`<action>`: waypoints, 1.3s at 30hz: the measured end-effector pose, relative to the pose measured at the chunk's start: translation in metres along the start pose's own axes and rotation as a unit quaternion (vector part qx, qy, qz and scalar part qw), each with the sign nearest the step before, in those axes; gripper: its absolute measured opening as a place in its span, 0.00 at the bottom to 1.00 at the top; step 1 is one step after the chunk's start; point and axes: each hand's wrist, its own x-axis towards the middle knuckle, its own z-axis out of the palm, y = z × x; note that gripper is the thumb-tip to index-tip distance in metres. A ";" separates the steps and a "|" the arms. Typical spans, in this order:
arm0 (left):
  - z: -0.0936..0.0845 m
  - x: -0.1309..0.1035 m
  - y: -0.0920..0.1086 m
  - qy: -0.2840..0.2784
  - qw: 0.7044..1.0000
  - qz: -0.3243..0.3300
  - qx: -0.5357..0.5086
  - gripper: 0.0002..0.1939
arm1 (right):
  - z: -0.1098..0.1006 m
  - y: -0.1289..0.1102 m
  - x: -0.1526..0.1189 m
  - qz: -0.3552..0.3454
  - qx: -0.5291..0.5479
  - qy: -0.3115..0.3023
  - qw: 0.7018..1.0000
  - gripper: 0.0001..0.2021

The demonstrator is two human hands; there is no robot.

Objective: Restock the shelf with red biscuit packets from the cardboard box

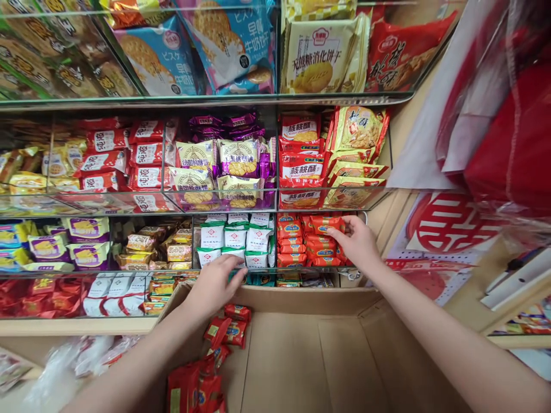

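Note:
My right hand (360, 245) is at the shelf, its thumb and fingers closed on the edge of a small red snack packet (323, 224). That packet lies on top of a stack of similar red packets (289, 245) in a glass-fronted compartment. My left hand (218, 285) hovers over the far rim of a cardboard box (301, 301), fingers apart and holding nothing. Just beyond its fingers are white packets with green edges (235, 237). Inside the box, at its left side, several loose red packets (226, 331) lie in a scattered pile.
Glass dividers and glass ledges (241, 205) separate rows of packaged biscuits above. Blue biscuit bags (232, 40) stand on the top shelf. On the right hang red decorations (456, 221) and a red plastic-wrapped item (512, 132). Clear plastic bags (64, 367) lie at lower left.

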 end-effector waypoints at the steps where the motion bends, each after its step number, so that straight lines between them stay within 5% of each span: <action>1: 0.005 0.000 -0.007 -0.001 1.000 -0.018 0.009 0.14 | 0.004 0.004 0.006 0.002 -0.020 0.002 1.000 0.13; 10: 0.019 -0.009 -0.006 0.039 0.995 -0.031 0.091 0.15 | 0.011 -0.005 0.013 -0.050 -0.238 0.001 0.970 0.22; 14: 0.018 -0.008 -0.004 0.033 0.993 -0.037 0.106 0.14 | 0.010 -0.007 0.014 -0.147 -0.338 -0.056 0.928 0.21; 19: 0.020 -0.008 -0.005 0.025 0.993 -0.039 0.111 0.14 | 0.012 -0.015 0.026 -0.124 -0.421 -0.123 0.890 0.19; 27: 0.021 -0.010 -0.002 0.025 0.992 -0.043 0.114 0.14 | 0.007 -0.032 0.015 -0.101 -0.462 -0.124 0.872 0.22; 30: 0.021 -0.010 -0.002 0.029 0.992 -0.045 0.114 0.14 | 0.010 -0.046 0.001 -0.178 -0.467 -0.112 0.859 0.16; 34: 0.021 -0.009 -0.002 0.029 0.992 -0.042 0.113 0.14 | 0.030 -0.064 -0.004 -0.286 -0.432 -0.180 0.836 0.15; 39: 0.021 -0.010 -0.002 0.032 0.992 -0.036 0.117 0.14 | 0.060 -0.065 0.013 -0.267 -0.432 -0.234 0.829 0.17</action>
